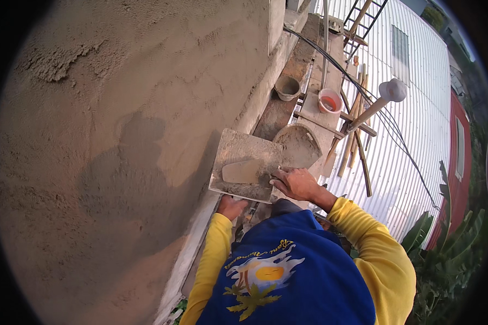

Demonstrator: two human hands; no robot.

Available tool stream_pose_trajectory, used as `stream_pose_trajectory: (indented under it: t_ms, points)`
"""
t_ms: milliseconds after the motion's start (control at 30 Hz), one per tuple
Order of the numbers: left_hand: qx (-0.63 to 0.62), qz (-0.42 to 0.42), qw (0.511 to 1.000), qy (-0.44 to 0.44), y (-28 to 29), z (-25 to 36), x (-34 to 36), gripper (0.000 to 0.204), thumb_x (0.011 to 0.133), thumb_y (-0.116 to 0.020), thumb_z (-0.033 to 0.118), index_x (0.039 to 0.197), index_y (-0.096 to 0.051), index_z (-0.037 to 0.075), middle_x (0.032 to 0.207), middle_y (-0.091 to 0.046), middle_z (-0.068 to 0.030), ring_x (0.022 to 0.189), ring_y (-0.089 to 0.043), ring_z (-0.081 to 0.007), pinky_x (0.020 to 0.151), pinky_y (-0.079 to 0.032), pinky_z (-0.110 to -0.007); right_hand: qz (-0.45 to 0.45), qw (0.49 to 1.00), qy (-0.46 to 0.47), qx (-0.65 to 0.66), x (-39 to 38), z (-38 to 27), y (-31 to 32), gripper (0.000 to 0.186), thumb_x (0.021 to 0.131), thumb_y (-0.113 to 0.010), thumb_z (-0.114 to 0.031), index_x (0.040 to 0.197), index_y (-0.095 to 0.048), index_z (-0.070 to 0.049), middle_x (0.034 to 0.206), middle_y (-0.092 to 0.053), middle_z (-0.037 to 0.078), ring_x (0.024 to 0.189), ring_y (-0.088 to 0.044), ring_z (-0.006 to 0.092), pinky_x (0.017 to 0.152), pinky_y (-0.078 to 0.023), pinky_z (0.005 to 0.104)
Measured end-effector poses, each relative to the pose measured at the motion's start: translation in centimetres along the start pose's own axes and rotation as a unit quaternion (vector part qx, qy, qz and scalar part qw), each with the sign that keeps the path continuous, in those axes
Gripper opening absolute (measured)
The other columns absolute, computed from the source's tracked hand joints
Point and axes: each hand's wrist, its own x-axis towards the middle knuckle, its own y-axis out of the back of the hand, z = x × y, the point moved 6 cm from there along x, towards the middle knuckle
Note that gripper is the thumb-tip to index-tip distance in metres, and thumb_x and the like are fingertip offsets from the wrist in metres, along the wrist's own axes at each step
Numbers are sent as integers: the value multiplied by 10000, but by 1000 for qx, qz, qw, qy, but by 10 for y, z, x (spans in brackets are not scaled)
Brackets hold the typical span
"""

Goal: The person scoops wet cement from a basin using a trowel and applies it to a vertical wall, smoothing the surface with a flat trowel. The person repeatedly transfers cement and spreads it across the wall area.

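Note:
In my right hand [297, 183] is the handle of a trowel [241, 172], its fingers closed around it. The trowel's blade lies flat over a square plasterer's hawk [244, 142] smeared with mortar. Beneath the hawk's near edge, my left hand [231, 207] grips it from below, its fingers partly hidden. Just beyond the hawk sits a wide tub [299, 144] coated with grey mortar. To the left rises a wall [130, 124] covered in wet-looking mortar, rough and ridged at its upper left; my shadow falls on it.
Farther along the narrow plank scaffold [321, 120] stand a grey bucket [287, 87] and a pale bucket [329, 101] with something red inside. A post [370, 112], loose poles and black cables [358, 84] lie to the right, before corrugated metal sheets [401, 135]. Plants [450, 260] grow lower right.

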Motion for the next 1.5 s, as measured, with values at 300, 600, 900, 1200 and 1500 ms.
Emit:
stream_pose_trajectory:
  t_ms: [300, 600, 900, 1200, 1500]
  points:
    - [39, -26, 997, 65, 25, -4, -10, 262, 800, -765, 200, 872, -669, -33, 660, -651, -95, 528, -608, -190, 529, -499, -375, -11, 997, -73, 38, -65, 48, -19, 383, 1061, -546, -379, 1255, -656, -68, 1000, -717, 269, 945, -691, 486, 837, -537, 581]
    - [285, -45, 957, 27, 24, 1, 3, 684, 767, -830, 324, 1290, -651, -79, 1327, -664, -325, 1271, -642, -436, 1078, -509, -438, -117, 927, -67, 350, 11, -15, -85, 469, 1083, -531, -464, 1156, -656, -18, 890, -689, 158, 802, -699, 313, 737, -541, 453]
    - [156, -39, 973, 168, 66, -128, -3, 382, 779, -814, 286, 916, -727, -60, 733, -722, -149, 620, -694, -251, 638, -544, -396, 290, 640, -15, 711, 81, -21, 66, 298, 1056, -561, -265, 1174, -616, 3, 903, -631, 76, 713, -592, 150, 676, -506, 325]
    - [304, -25, 935, 180, 79, -193, -38, 715, 760, -781, 473, 1171, -716, -108, 1158, -748, -258, 1102, -716, -351, 973, -526, -403, 812, 456, -14, 364, 36, 88, 277, 400, 1056, -677, -262, 1212, -445, 24, 1017, -648, 140, 829, -625, 167, 786, -512, 319]
    - [322, -66, 919, 216, 24, -164, 10, 809, 719, -793, 544, 1172, -716, -122, 1142, -758, -264, 1127, -708, -358, 989, -514, -403, 709, 602, -216, 298, 218, 190, 249, 569, 1029, -670, -291, 1355, -432, 111, 1179, -613, 379, 1040, -618, 564, 906, -499, 560]
